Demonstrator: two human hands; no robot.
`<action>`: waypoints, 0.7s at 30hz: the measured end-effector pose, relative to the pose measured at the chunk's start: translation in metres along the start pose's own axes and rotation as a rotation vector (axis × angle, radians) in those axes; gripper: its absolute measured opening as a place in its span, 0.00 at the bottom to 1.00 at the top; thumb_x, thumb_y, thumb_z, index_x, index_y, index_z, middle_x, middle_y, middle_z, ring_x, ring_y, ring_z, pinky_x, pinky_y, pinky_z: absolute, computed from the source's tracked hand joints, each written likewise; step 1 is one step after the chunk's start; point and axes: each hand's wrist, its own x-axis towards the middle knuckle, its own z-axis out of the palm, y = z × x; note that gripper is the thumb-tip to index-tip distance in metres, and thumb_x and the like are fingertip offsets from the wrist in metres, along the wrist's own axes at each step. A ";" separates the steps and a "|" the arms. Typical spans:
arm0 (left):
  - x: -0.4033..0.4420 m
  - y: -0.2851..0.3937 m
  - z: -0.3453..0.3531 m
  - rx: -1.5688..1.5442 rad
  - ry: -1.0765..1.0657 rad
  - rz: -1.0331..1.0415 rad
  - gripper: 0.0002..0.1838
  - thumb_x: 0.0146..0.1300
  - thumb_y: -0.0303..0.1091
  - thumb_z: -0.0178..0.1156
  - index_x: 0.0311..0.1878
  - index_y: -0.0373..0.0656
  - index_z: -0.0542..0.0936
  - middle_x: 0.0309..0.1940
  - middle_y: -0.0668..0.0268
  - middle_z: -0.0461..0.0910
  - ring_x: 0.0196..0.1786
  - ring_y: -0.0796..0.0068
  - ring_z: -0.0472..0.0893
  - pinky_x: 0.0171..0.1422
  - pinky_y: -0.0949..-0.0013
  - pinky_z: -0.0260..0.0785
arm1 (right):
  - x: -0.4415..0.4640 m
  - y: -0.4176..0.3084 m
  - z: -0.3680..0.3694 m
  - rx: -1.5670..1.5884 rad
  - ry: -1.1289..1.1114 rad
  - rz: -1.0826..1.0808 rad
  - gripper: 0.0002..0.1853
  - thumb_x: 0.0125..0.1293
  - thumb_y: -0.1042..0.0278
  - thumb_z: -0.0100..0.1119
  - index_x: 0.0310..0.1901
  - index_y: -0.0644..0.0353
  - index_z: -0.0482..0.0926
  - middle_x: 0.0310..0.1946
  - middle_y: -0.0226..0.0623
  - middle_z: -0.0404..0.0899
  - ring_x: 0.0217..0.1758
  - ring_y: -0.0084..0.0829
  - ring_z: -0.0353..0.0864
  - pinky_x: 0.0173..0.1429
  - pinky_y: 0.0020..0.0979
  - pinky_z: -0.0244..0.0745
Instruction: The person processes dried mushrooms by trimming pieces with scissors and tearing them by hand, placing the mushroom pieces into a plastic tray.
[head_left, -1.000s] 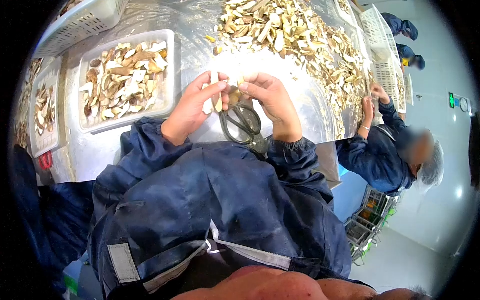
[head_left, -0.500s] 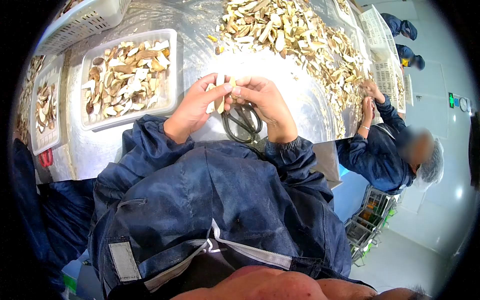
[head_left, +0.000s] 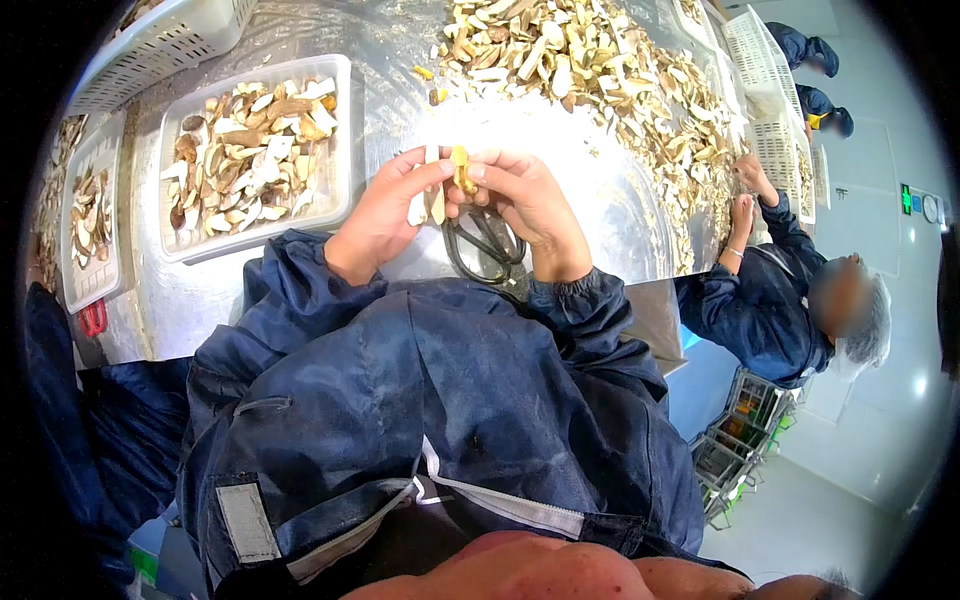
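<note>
My left hand [head_left: 385,205] is closed on pale mushroom slices [head_left: 437,205] that stick out between its fingers. A yellowish mushroom slice [head_left: 461,160] stands upright between the fingertips of both hands, pinched by my right hand [head_left: 537,205]. Just below the fingers, dark-handled scissors [head_left: 485,250] lie at the near edge of the metal table; their blades are hidden. To the left sits a white tray [head_left: 352,150] of sliced mushrooms [head_left: 255,150]. A big heap of mushroom slices [head_left: 600,70] spreads beyond my hands to the right.
A smaller white basket [head_left: 70,270] with mushroom pieces stands far left, near red handles [head_left: 93,318]. A white crate [head_left: 160,50] is at the upper left. At the right, a co-worker [head_left: 770,300] reaches into the heap beside stacked white baskets [head_left: 755,50].
The yellowish slice has turned up and shows more clearly between my fingertips. My hands stay in almost the same place. The co-worker's hands have shifted slightly.
</note>
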 end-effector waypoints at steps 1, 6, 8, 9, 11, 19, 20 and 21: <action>0.001 0.000 -0.001 -0.009 -0.003 0.000 0.13 0.71 0.30 0.60 0.55 0.38 0.77 0.40 0.65 0.81 0.36 0.78 0.81 0.40 0.73 0.76 | 0.000 0.000 0.000 -0.008 0.010 -0.003 0.07 0.69 0.70 0.65 0.43 0.65 0.82 0.33 0.33 0.83 0.30 0.19 0.76 0.40 0.21 0.72; -0.001 -0.001 0.002 0.123 0.010 0.058 0.11 0.71 0.30 0.61 0.53 0.38 0.77 0.39 0.66 0.81 0.36 0.79 0.80 0.39 0.73 0.75 | 0.001 0.000 0.003 -0.167 0.067 -0.008 0.11 0.70 0.61 0.65 0.39 0.62 0.83 0.30 0.29 0.82 0.29 0.16 0.75 0.36 0.18 0.69; -0.002 -0.002 0.005 0.239 0.018 0.097 0.11 0.71 0.30 0.61 0.53 0.38 0.77 0.38 0.67 0.80 0.35 0.79 0.80 0.39 0.74 0.75 | 0.000 -0.001 0.005 -0.312 0.099 -0.028 0.13 0.70 0.59 0.65 0.37 0.61 0.83 0.28 0.27 0.82 0.29 0.14 0.75 0.35 0.17 0.68; -0.002 -0.003 0.003 0.254 0.012 0.104 0.11 0.71 0.30 0.61 0.53 0.38 0.77 0.38 0.67 0.80 0.35 0.79 0.80 0.39 0.74 0.75 | 0.000 -0.001 0.005 -0.323 0.100 -0.029 0.13 0.71 0.59 0.65 0.37 0.61 0.83 0.28 0.27 0.81 0.29 0.14 0.75 0.34 0.17 0.68; 0.000 -0.006 0.000 0.285 -0.001 0.120 0.11 0.71 0.30 0.62 0.53 0.38 0.77 0.38 0.67 0.80 0.35 0.80 0.80 0.39 0.74 0.74 | 0.001 0.000 0.005 -0.345 0.103 -0.033 0.13 0.71 0.59 0.65 0.37 0.61 0.83 0.27 0.26 0.81 0.28 0.14 0.75 0.33 0.17 0.68; -0.001 -0.002 0.002 0.208 0.025 0.071 0.11 0.71 0.31 0.60 0.52 0.37 0.78 0.35 0.67 0.80 0.32 0.79 0.80 0.37 0.74 0.74 | 0.002 0.003 0.001 -0.235 0.078 -0.026 0.10 0.72 0.63 0.64 0.39 0.61 0.83 0.27 0.26 0.81 0.28 0.14 0.76 0.33 0.18 0.69; -0.001 -0.002 0.002 0.201 0.025 0.066 0.11 0.71 0.31 0.59 0.51 0.36 0.79 0.34 0.67 0.80 0.31 0.78 0.80 0.37 0.74 0.73 | 0.001 0.003 -0.001 -0.205 0.073 -0.013 0.10 0.71 0.63 0.64 0.39 0.61 0.83 0.28 0.26 0.81 0.28 0.14 0.76 0.33 0.18 0.69; -0.001 -0.002 0.001 0.178 0.019 0.051 0.11 0.71 0.31 0.59 0.52 0.36 0.78 0.34 0.67 0.80 0.32 0.79 0.80 0.37 0.74 0.74 | 0.000 0.001 -0.002 -0.205 0.069 -0.015 0.10 0.71 0.63 0.64 0.39 0.61 0.83 0.28 0.26 0.81 0.28 0.15 0.76 0.33 0.18 0.69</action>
